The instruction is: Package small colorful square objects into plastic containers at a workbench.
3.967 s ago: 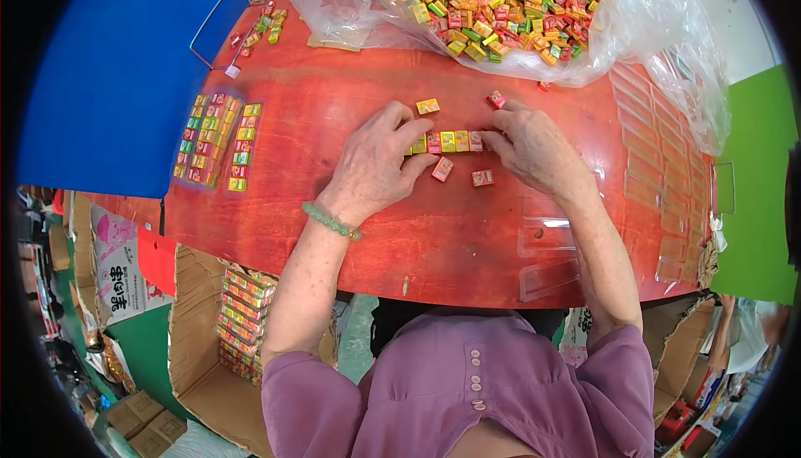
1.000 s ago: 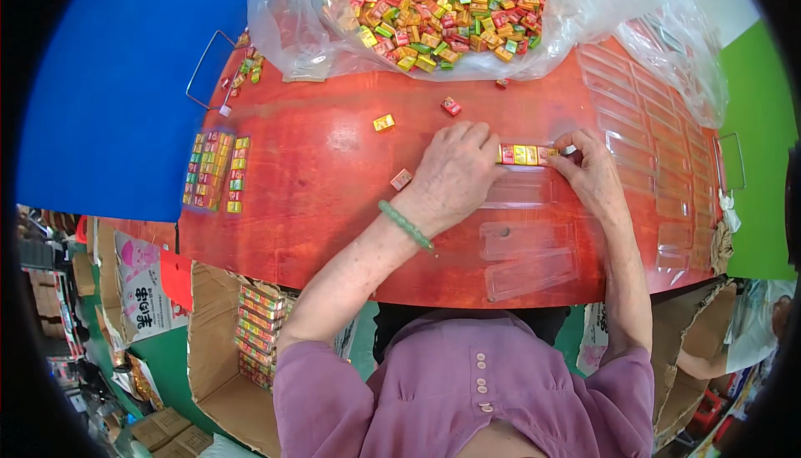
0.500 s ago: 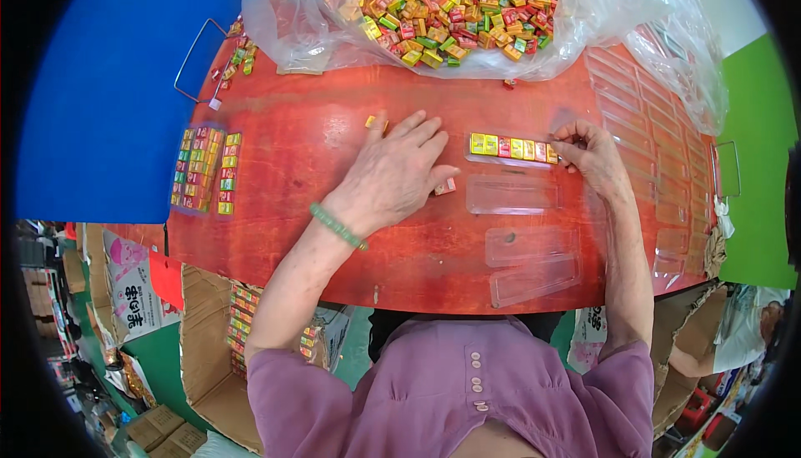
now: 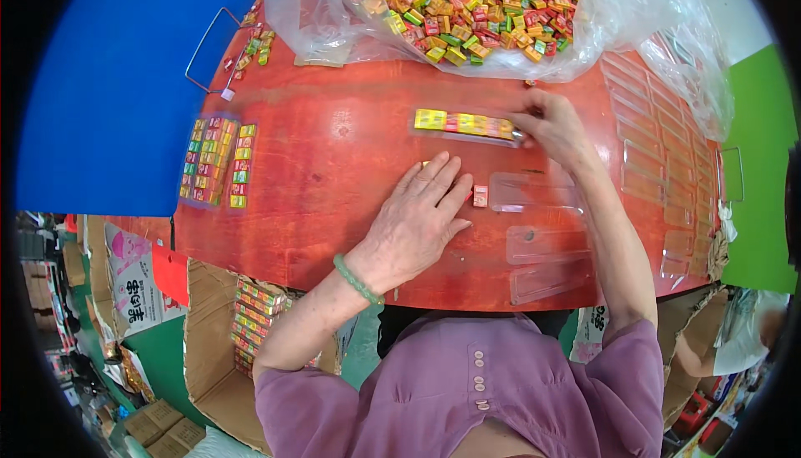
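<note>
My right hand (image 4: 552, 128) pinches the right end of a narrow clear plastic tray (image 4: 467, 135). A row of small wrapped pieces (image 4: 471, 123), mostly yellow with a pinkish-red one among them, fills the tray, blurred by motion. Flat on the red table lies my left hand (image 4: 421, 212), fingers stretched out and wearing a green bead bracelet (image 4: 359, 279). A bit of a yellow piece (image 4: 426, 163) shows at its fingertips, the rest hidden under them. Just right of that hand sits one small red-and-white piece (image 4: 481, 196).
Several clear trays without pieces (image 4: 542, 243) lie before my right arm, with more (image 4: 655, 162) along the right side. Filled trays (image 4: 219, 160) stand at the left. A large plastic bag (image 4: 325, 37) of pieces is at the back. An open cardboard box (image 4: 209, 308) is below the left edge.
My right hand has moved the filled tray left and slightly away from me. My left hand has slid right and nearer, and the yellow piece at its fingers has shifted too.
</note>
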Action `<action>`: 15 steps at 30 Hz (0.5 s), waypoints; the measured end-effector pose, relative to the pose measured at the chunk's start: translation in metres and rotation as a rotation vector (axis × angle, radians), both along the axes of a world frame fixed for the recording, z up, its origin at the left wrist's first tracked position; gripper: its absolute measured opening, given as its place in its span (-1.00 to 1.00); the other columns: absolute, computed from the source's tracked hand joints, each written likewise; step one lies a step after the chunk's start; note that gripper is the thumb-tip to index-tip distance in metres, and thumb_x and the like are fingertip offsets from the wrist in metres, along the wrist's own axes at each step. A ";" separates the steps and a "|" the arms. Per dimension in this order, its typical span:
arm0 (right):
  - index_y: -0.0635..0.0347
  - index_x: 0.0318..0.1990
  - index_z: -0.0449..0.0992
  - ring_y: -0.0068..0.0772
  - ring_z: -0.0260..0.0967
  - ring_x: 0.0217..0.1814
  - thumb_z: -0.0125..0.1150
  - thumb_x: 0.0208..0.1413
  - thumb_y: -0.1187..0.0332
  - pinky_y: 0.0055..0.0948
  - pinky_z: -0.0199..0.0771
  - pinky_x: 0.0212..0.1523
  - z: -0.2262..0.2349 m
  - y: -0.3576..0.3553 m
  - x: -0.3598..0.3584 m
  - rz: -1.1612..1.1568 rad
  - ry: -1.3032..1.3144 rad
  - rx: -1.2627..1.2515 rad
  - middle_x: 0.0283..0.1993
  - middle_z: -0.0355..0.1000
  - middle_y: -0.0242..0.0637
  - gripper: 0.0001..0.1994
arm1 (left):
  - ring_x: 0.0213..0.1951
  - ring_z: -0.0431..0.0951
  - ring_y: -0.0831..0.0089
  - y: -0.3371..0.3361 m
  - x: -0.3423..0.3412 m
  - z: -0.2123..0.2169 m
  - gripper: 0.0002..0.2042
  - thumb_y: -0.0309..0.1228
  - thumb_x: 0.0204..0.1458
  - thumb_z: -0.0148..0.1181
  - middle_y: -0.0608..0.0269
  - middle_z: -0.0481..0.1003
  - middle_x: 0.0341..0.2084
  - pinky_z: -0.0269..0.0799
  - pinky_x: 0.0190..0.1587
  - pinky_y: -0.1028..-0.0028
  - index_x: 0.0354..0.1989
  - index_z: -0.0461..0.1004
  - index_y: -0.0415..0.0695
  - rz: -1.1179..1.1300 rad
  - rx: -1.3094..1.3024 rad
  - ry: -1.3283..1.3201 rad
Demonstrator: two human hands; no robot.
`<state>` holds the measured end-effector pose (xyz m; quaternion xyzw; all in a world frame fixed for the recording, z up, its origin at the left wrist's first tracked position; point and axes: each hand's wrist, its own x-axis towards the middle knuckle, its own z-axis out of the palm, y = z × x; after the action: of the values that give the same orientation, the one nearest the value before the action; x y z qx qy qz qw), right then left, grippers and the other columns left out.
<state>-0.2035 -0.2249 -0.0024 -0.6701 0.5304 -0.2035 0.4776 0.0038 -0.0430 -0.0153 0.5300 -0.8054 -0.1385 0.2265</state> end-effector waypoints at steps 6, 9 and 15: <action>0.31 -0.30 0.58 -0.58 0.47 -0.50 0.30 0.21 0.40 -0.49 0.47 -0.49 -0.010 -0.007 0.076 0.311 0.089 -0.115 -0.46 0.53 -0.32 -0.86 | 0.37 0.29 -0.07 0.003 -0.004 -0.002 -0.45 -0.42 0.05 0.37 -0.14 0.34 0.30 0.25 0.40 0.04 0.23 0.41 -0.30 -0.007 -0.035 0.029; 0.34 -0.20 0.60 -0.28 0.55 -0.39 0.28 0.16 0.40 -0.30 0.55 -0.32 -0.009 -0.004 0.113 0.559 0.052 -0.311 -0.37 0.60 -0.17 -0.84 | 0.36 0.30 -0.05 0.007 -0.003 0.000 -0.46 -0.45 0.02 0.36 -0.13 0.35 0.30 0.27 0.39 0.07 0.22 0.42 -0.30 -0.024 -0.044 0.022; 0.31 -0.04 0.59 0.03 0.57 -0.09 0.24 0.17 0.37 -0.13 0.54 -0.04 -0.001 0.006 0.103 0.605 -0.053 -0.582 -0.15 0.59 -0.02 -0.74 | 0.36 0.31 -0.03 0.008 -0.001 0.011 -0.51 -0.48 0.03 0.35 -0.10 0.36 0.29 0.36 0.33 0.11 0.18 0.46 -0.29 -0.039 -0.061 0.024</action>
<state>-0.1007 -0.2193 -0.0039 -0.8973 0.2176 -0.2125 0.3199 0.0033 -0.0350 -0.0045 0.5053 -0.8167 -0.1248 0.2493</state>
